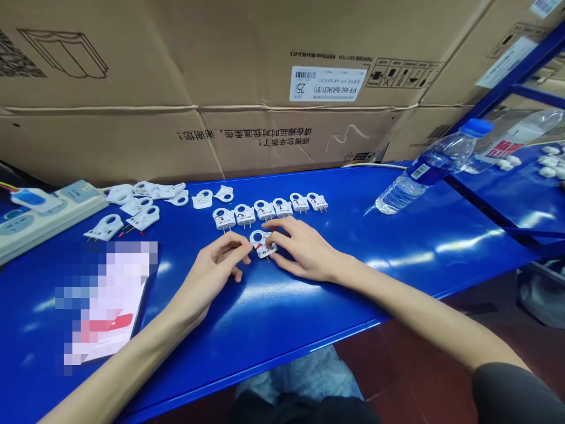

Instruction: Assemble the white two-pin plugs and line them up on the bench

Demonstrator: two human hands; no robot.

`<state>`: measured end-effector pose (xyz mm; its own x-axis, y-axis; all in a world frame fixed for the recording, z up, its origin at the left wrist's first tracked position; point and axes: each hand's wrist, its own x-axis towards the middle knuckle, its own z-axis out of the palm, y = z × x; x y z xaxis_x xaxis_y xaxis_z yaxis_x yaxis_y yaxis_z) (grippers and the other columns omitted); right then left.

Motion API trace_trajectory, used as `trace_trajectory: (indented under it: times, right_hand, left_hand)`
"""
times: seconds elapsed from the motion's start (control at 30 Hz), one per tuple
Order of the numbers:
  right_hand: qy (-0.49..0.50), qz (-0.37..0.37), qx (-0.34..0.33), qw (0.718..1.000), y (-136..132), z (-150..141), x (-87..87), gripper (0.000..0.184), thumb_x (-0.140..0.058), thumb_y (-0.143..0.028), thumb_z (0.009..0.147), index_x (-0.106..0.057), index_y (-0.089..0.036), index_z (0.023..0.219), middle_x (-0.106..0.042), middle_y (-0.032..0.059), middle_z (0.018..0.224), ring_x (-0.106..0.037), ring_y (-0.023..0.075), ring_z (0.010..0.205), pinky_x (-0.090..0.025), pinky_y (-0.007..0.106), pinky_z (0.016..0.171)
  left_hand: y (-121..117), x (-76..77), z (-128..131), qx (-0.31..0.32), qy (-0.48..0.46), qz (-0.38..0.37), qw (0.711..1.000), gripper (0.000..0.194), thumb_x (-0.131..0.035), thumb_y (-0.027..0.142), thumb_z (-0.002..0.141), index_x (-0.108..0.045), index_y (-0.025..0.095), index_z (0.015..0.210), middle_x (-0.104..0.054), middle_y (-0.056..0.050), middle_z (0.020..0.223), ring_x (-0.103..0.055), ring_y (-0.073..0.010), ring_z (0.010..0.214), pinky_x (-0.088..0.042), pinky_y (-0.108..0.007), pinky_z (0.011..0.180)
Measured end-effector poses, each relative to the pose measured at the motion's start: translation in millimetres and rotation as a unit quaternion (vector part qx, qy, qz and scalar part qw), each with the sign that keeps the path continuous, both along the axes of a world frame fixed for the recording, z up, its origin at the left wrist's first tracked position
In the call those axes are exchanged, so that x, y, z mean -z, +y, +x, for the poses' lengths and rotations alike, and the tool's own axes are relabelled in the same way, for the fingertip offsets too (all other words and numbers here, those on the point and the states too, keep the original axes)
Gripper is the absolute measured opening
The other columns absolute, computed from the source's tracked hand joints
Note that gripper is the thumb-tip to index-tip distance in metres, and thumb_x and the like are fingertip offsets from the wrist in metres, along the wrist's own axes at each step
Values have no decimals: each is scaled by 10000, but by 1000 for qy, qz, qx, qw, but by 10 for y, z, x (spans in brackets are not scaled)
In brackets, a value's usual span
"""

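A white plug housing (265,249) with a ring-shaped top, a small red part and metal pins lies on the blue table before me. My right hand (302,247) grips it from the right, thumb low and fingers curled over its side. On its left, my left hand (225,256) is closed in a pinch close to the red part; what the fingertips hold is too small to make out. Just behind, several similar plug housings (265,210) stand in a slanting row, pins toward me, with red parts showing in some.
Loose white housings and covers (143,197) are heaped at the back left. Beside them lie a power strip (53,215) and a phone (117,300). A water bottle (424,168) leans at the right by a blue metal frame. Large cardboard boxes (247,65) wall off the back.
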<state>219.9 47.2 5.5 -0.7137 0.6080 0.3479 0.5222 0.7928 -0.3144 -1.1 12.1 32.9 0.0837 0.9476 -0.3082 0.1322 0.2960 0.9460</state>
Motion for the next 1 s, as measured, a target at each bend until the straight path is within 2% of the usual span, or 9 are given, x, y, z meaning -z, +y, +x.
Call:
trace_trajectory:
  times: [0.17,0.3,0.43,0.6,0.8,1.0]
  right_hand:
    - [-3,10,-3,1000,-19,-18,-10,164,-528,-272,1055,-638,-180,1135,-617,140,1431,-607,262,1225,-540,451,981]
    - [22,39,-3,999,-24,-23,-11,188,-511,-292,1073,-649,-185,1141,-622,145,1439,-607,254,1239,-539,437,980]
    - [51,87,-1,995,-25,-12,-6,179,-545,-297,1061,-665,-192,1143,-638,147,1387,-614,256,1235,-550,424,952]
    - [66,112,5,991,-37,-18,-7,167,-564,-285,1051,-678,-198,1137,-642,138,1344,-622,237,1211,-553,388,935]
    - [68,177,19,982,-63,-45,-13,129,-602,-283,1034,-689,-189,1052,-709,106,1230,-664,196,1041,-530,333,823]
    - [44,239,32,969,-105,-52,-54,183,-589,-320,1045,-718,-206,984,-742,69,1149,-666,172,955,-494,310,742]
  left_hand:
    - [-1,7,-8,-4,4,-14,1000,372,-808,542,737,-681,206,834,-489,33,667,-406,-101,598,-326,-196,486]
    - [10,22,-12,-11,-13,-19,1000,402,-827,555,723,-684,195,831,-411,52,637,-343,-87,582,-268,-187,475]
    - [13,52,-9,-23,-41,-20,999,389,-832,543,745,-693,193,846,-402,49,662,-331,-83,596,-254,-186,483]
    - [7,90,-16,-41,-64,-18,997,392,-851,540,737,-693,195,834,-415,41,692,-329,-81,611,-247,-183,485]
    - [-23,87,19,-45,-75,-20,996,390,-852,524,754,-661,190,818,-396,54,669,-300,-76,603,-235,-170,476]
    - [-54,41,74,-52,-96,-33,993,391,-855,512,744,-643,188,799,-382,64,633,-298,-78,579,-258,-173,456]
